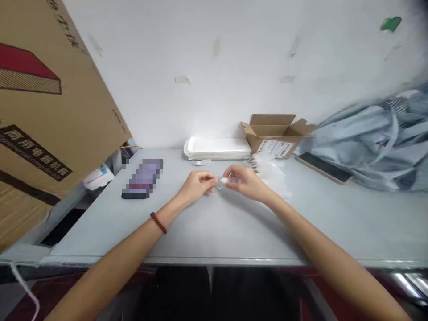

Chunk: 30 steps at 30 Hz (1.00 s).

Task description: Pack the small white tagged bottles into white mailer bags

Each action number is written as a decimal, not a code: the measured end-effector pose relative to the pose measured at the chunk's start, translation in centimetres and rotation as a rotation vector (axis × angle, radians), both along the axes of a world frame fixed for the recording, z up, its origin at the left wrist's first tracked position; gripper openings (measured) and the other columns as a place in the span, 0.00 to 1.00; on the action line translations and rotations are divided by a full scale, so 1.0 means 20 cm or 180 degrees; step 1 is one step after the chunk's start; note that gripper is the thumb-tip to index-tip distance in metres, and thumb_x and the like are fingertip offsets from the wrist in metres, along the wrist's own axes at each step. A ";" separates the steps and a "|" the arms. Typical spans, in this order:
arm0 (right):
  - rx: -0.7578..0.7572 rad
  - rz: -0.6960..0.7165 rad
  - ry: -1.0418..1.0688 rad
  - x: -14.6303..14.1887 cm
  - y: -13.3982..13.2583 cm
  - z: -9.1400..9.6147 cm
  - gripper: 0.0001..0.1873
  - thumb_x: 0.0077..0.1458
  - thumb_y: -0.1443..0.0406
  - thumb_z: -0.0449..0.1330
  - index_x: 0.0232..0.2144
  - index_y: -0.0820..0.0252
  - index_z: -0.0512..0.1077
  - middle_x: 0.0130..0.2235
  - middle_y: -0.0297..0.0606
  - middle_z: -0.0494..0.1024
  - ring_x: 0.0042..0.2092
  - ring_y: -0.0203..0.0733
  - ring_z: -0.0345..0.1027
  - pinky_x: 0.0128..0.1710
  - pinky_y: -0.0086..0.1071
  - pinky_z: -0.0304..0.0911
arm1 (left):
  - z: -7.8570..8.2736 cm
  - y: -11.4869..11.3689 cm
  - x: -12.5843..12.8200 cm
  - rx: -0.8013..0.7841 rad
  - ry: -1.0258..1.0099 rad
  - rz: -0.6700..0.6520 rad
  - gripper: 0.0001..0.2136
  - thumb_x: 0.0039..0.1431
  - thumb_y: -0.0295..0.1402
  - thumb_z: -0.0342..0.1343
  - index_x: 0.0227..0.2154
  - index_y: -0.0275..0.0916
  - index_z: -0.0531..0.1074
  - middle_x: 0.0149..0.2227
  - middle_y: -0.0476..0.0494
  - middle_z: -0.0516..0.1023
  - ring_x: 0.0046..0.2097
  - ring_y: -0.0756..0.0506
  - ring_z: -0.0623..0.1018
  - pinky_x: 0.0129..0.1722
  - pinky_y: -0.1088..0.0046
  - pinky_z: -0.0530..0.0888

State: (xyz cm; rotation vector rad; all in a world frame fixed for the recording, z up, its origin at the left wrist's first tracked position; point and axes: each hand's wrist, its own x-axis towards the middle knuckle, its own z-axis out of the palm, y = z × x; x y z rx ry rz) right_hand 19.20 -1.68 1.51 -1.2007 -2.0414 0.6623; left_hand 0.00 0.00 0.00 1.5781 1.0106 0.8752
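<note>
My right hand (244, 180) is closed in a pinch on a small clear tube with a white tip (230, 180), held level above the table. Facing it, my left hand (199, 183) has thumb and forefinger pressed together; what lies between them is too small to make out. A thin, pale loop (220, 184) shows in the narrow gap between the two hands. Behind them a similar small white tube (203, 162) lies on the table. Several clear plastic pieces (272, 174) are heaped just beyond my right hand.
White stacked trays (217, 148) stand against the wall beside an open cardboard box (276, 138). A phone (324, 167) lies by a grey-blue fabric bundle (368, 142) at right. Another phone (143, 178), blurred, is at left, near a large carton (60, 111). The table's front edge (220, 261) runs below my forearms.
</note>
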 end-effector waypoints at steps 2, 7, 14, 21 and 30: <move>0.0022 -0.0022 -0.0001 0.00 0.00 0.00 0.06 0.47 0.67 0.59 0.32 0.60 0.70 0.31 0.33 0.73 0.32 0.36 0.65 0.33 0.29 0.58 | 0.01 -0.01 0.00 0.0022 0.0019 0.0010 0.08 0.49 0.35 0.58 0.26 0.33 0.73 0.19 0.50 0.70 0.23 0.52 0.69 0.24 0.76 0.67; 0.0014 -0.0082 -0.0012 0.00 0.00 0.01 0.05 0.47 0.67 0.60 0.31 0.59 0.70 0.32 0.34 0.74 0.33 0.37 0.66 0.33 0.30 0.58 | 0.02 -0.03 0.00 0.0079 0.0029 -0.0001 0.08 0.49 0.35 0.58 0.25 0.34 0.73 0.20 0.50 0.71 0.23 0.52 0.70 0.24 0.76 0.67; 0.0015 -0.0108 -0.0040 -0.01 -0.01 0.01 0.05 0.47 0.67 0.60 0.31 0.59 0.70 0.32 0.34 0.74 0.33 0.37 0.66 0.33 0.30 0.58 | 0.02 -0.04 0.00 0.0084 0.0012 -0.0034 0.07 0.51 0.34 0.58 0.25 0.34 0.73 0.20 0.50 0.71 0.23 0.53 0.69 0.25 0.77 0.67; -0.0028 -0.0112 0.0051 0.01 -0.01 0.04 0.05 0.48 0.66 0.60 0.31 0.59 0.70 0.33 0.35 0.75 0.35 0.39 0.67 0.35 0.31 0.60 | 0.02 -0.04 0.01 0.0027 -0.0108 -0.0086 0.09 0.51 0.37 0.59 0.28 0.35 0.72 0.24 0.49 0.72 0.24 0.52 0.70 0.25 0.76 0.68; -0.0032 -0.0089 0.0061 0.03 0.00 0.05 0.05 0.49 0.65 0.60 0.31 0.58 0.70 0.34 0.35 0.76 0.36 0.40 0.68 0.36 0.32 0.61 | 0.04 -0.02 0.00 0.0014 -0.0020 -0.0062 0.10 0.51 0.37 0.59 0.29 0.34 0.73 0.24 0.49 0.73 0.25 0.52 0.71 0.25 0.76 0.68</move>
